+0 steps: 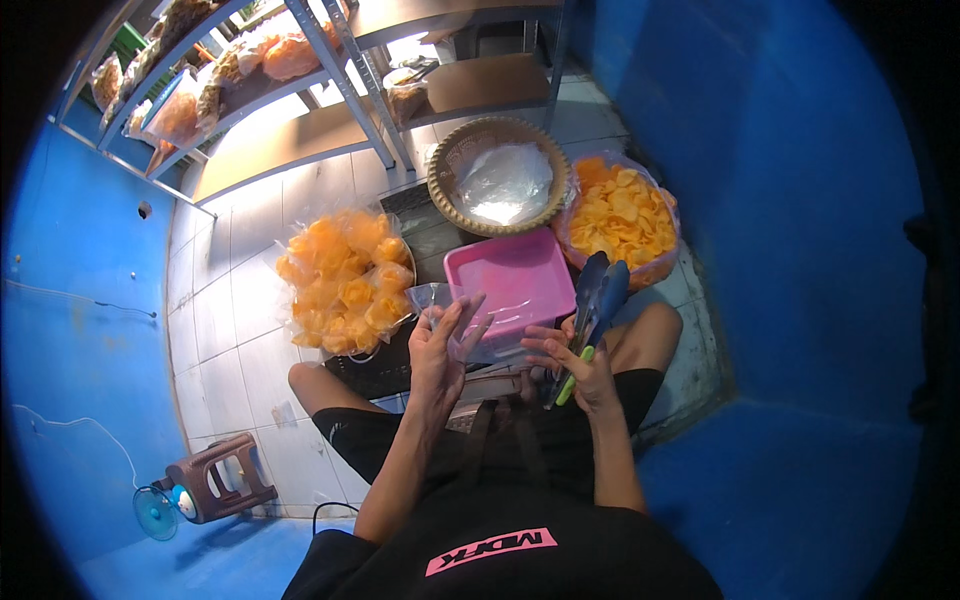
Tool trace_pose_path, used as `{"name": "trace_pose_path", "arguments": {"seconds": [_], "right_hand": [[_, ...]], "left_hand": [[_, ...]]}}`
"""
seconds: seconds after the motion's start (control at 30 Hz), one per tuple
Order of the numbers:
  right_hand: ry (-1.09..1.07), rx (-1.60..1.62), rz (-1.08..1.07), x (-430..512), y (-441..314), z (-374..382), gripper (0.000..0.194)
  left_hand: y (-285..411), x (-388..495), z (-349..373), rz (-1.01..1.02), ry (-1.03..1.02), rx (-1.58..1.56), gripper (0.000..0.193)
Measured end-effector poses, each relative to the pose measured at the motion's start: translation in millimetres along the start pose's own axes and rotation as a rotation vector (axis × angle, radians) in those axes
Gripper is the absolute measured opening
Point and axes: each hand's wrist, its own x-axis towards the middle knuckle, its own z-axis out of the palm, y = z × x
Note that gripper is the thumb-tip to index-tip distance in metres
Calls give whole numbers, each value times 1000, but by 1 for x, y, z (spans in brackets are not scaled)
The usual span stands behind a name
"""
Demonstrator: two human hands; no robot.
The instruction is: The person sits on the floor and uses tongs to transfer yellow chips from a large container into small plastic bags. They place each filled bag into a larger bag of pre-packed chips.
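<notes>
My left hand (442, 349) holds a small clear plastic bag (431, 296) near its fingers, left of a pink plastic tray (514, 277) on a clear container. In my right hand (581, 367) are tongs (598, 300) with dark blue tips and a lime-green part at the handle; they point away from me. Beyond them, a large plastic bag (622, 217) stands full of yellow-orange chips. A woven basket (442, 202) holds clear plastic bags (506, 180). At the left, many filled chip packets (345, 281) are heaped together in what seems a round container.
Metal shelves (292, 154) with bagged snacks stand at the back left. A brown plastic stool (225, 480) and a small blue fan (155, 512) are at the lower left. A blue wall (787, 225) rises close on the right. White tiles (255, 337) cover the floor.
</notes>
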Motion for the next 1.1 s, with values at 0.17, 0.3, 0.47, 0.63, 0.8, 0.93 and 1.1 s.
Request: {"name": "trace_pose_path", "arguments": {"seconds": [0.17,0.3,0.47,0.63,0.8,0.93,1.1], "right_hand": [[110,-58,-45,7,10,7,34],[82,-25,6,6,0,6,38],[-9,-48,24,0,-10,14,44],[-81,-239,-51,-1,-13,33,49],[-28,-514,-81,-4,-12,50,41],[-85,-561,-71,-7,-9,57,36],[-15,-633,-112,-13,-13,61,37]], "left_hand": [[8,-5,-17,-24,-12,-14,18],[24,-7,-42,0,71,119,25],[37,-12,-71,-25,77,373,32],[29,-10,-74,-39,58,566,28],[23,-28,-39,381,16,1149,25],[22,-44,-6,30,-248,753,24],[31,-42,7,-56,-241,649,19]]}}
